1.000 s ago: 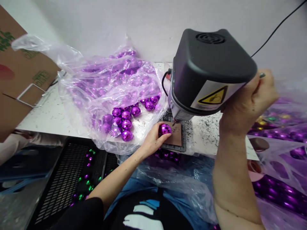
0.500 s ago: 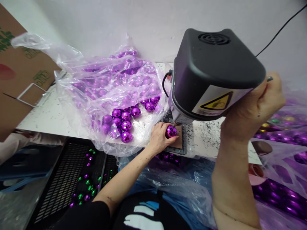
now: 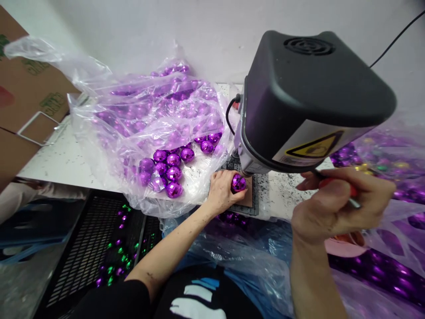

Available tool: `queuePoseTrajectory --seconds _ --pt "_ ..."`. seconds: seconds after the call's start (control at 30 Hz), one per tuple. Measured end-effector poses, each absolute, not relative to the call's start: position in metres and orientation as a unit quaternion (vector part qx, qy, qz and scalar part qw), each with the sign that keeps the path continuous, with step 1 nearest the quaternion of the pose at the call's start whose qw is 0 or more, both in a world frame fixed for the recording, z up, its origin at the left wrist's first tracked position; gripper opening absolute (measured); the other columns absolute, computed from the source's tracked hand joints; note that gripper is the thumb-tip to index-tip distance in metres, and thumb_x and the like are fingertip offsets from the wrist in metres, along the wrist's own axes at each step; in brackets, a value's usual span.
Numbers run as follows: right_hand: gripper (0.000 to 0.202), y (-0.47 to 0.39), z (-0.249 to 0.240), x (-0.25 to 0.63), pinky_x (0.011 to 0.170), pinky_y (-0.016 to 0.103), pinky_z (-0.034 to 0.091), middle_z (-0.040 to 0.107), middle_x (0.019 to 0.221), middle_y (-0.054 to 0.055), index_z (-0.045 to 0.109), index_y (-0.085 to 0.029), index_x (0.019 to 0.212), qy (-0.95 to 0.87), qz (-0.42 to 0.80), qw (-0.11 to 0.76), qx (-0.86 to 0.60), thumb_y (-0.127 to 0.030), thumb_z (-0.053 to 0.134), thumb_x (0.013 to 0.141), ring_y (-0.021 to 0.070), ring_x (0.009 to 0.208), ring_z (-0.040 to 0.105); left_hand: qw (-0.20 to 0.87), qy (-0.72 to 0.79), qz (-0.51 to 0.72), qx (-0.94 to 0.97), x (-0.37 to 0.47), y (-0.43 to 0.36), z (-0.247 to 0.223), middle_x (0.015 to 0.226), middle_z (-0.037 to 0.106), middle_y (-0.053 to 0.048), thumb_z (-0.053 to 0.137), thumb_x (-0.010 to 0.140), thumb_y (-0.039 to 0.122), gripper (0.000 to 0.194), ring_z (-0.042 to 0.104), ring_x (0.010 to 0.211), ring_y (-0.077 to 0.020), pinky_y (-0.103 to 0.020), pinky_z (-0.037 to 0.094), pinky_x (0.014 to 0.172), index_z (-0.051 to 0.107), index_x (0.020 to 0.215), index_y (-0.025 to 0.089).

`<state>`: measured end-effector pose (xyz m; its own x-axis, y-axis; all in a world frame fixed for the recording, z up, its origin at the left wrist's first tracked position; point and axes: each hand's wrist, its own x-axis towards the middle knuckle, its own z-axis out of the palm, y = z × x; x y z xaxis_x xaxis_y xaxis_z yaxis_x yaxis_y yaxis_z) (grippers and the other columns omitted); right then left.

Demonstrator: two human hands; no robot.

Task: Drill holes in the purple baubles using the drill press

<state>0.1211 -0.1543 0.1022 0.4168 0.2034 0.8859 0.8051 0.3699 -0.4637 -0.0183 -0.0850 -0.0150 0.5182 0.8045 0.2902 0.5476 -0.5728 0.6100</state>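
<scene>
purple ball, pinched by your left hand, may roll toward six o'clock if your right hand, curled around red handle, pulls too quickly.

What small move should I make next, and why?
Perhaps edge the left hand slightly back around the purple ball: its fingers sit close to the nose of the black machine, and the right hand grips the red handle.
</scene>
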Motion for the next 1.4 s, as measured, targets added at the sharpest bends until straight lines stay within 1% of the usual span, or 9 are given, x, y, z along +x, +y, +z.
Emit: queuePoseTrajectory --seconds 0.1,0.3,0.43,0.6,0.8,1.07,1.23,1.33,1.4 --pt "0.012 -0.161 0.092 0.122 0.055 0.014 0.040 0.051 0.065 -0.003 0.056 -0.008 0.095 -0.531 -0.221 0.649 -0.498 -0.018 0.052 0.091 0.0018 0.057 0.056 0.227 0.400 0.278 0.843 -0.019 -0.085 -0.014 0.098 0.066 -0.004 0.077 0.079 0.036 0.038 0.056 0.098 -0.0252 -0.038 0.036 0.090 0.061 0.110 0.021" --pt "0.016 -0.161 0.078 0.124 0.057 0.016 0.043 0.052 0.071 -0.003 0.057 -0.008 0.103 -0.535 -0.225 0.654 -0.486 -0.011 0.051 0.088 0.0017 0.058 0.056 0.223 0.395 0.284 0.845 -0.019 -0.085 -0.013 0.101 0.066 -0.005 0.076 0.079 0.036 0.039 0.056 0.100 -0.0249 -0.038 0.036 0.090 0.061 0.111 0.020" --pt "0.018 -0.160 0.072 0.121 0.058 0.019 0.044 0.053 0.075 -0.002 0.059 -0.012 0.104 -0.523 -0.229 0.661 -0.487 -0.015 0.053 0.088 0.0039 0.060 0.057 0.223 0.396 0.279 0.846 -0.019 -0.085 -0.013 0.102 0.065 -0.005 0.076 0.080 0.037 0.039 0.056 0.101 -0.0250 -0.038 0.036 0.090 0.060 0.111 0.020" --pt "0.012 -0.160 0.066 0.118 0.068 0.028 0.049 0.053 0.070 -0.001 0.058 -0.018 0.094 -0.509 -0.218 0.661 -0.506 -0.025 0.050 0.091 0.0076 0.063 0.056 0.234 0.391 0.294 0.840 -0.020 -0.086 -0.011 0.103 0.065 -0.004 0.075 0.080 0.034 0.036 0.056 0.101 -0.0243 -0.038 0.036 0.089 0.059 0.110 0.021" --pt "0.012 -0.160 0.056 0.122 0.079 0.033 0.054 0.054 0.070 -0.001 0.057 -0.016 0.094 -0.530 -0.218 0.653 -0.496 -0.024 0.049 0.090 0.0092 0.073 0.057 0.236 0.395 0.290 0.839 -0.020 -0.086 -0.009 0.104 0.065 -0.004 0.074 0.080 0.033 0.034 0.056 0.103 -0.0249 -0.038 0.037 0.090 0.059 0.108 0.021" --pt "0.011 -0.158 0.050 0.120 0.071 0.032 0.054 0.058 0.082 0.001 0.055 -0.017 0.097 -0.524 -0.220 0.663 -0.487 -0.024 0.049 0.090 0.0084 0.070 0.056 0.240 0.395 0.287 0.839 -0.019 -0.086 -0.009 0.107 0.065 -0.005 0.075 0.079 0.032 0.036 0.057 0.104 -0.0253 -0.038 0.037 0.090 0.058 0.109 0.021" --pt "0.012 -0.155 0.030 0.116 0.075 0.033 0.055 0.060 0.079 0.001 0.056 -0.017 0.098 -0.509 -0.204 0.673 -0.497 -0.019 0.051 0.088 0.0121 0.080 0.062 0.245 0.400 0.282 0.837 -0.020 -0.087 -0.011 0.108 0.065 -0.005 0.075 0.079 0.034 0.037 0.056 0.104 -0.0251 -0.038 0.037 0.091 0.058 0.110 0.022" --pt "0.010 -0.156 0.036 0.115 0.072 0.031 0.055 0.057 0.072 0.000 0.058 -0.016 0.094 -0.505 -0.204 0.679 -0.493 -0.020 0.051 0.088 0.0103 0.072 0.062 0.242 0.397 0.286 0.838 -0.019 -0.087 -0.013 0.103 0.065 -0.004 0.075 0.080 0.034 0.036 0.056 0.102 -0.0247 -0.038 0.037 0.091 0.058 0.110 0.022" --pt "0.014 -0.154 0.058 0.117 0.063 0.024 0.052 0.053 0.066 -0.002 0.060 -0.014 0.093 -0.498 -0.221 0.687 -0.481 -0.024 0.050 0.091 0.0078 0.063 0.059 0.243 0.394 0.291 0.837 -0.018 -0.085 -0.015 0.101 0.066 -0.004 0.075 0.080 0.034 0.036 0.057 0.101 -0.0247 -0.038 0.037 0.091 0.059 0.110 0.021"
